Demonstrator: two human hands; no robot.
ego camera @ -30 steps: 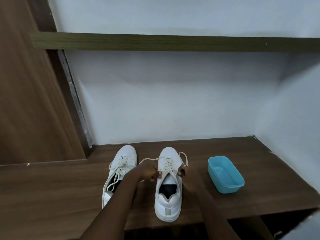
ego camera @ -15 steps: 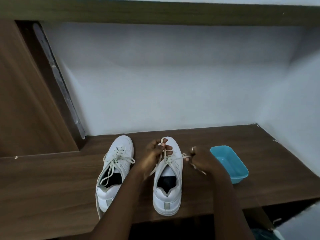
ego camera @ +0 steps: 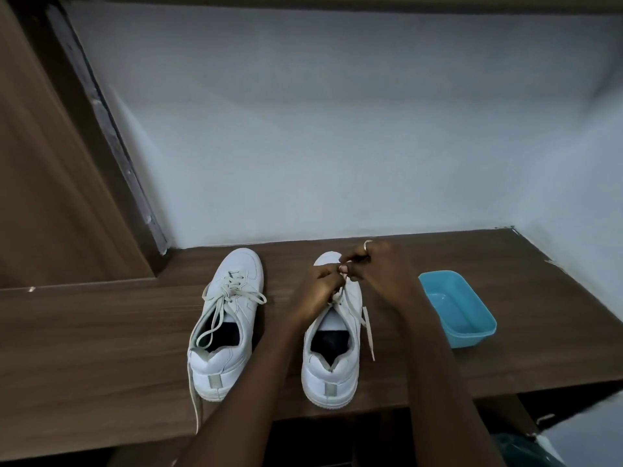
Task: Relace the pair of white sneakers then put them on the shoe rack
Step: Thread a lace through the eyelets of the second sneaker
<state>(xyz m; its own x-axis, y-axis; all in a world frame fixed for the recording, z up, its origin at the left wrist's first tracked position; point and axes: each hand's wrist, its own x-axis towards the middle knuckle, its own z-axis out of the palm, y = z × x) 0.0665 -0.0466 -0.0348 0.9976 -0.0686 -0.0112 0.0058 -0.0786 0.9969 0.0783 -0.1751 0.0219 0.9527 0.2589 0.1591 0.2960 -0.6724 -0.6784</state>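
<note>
One head-worn view looks forward and down, close over the wooden shelf (ego camera: 101, 332).

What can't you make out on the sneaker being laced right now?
- Head view: the right sneaker's upper eyelets and lace crossings, covered by the left hand and right hand.
- Head view: each hand's grip on the lace, too small to read.
- Head view: the left sneaker's trailing lace end, hidden past the shelf edge.

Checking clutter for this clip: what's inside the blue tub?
The blue tub looks empty: only its bare blue floor and walls show. The strip of floor just behind its near wall is hidden, so something small lying there cannot be ruled out.
</note>
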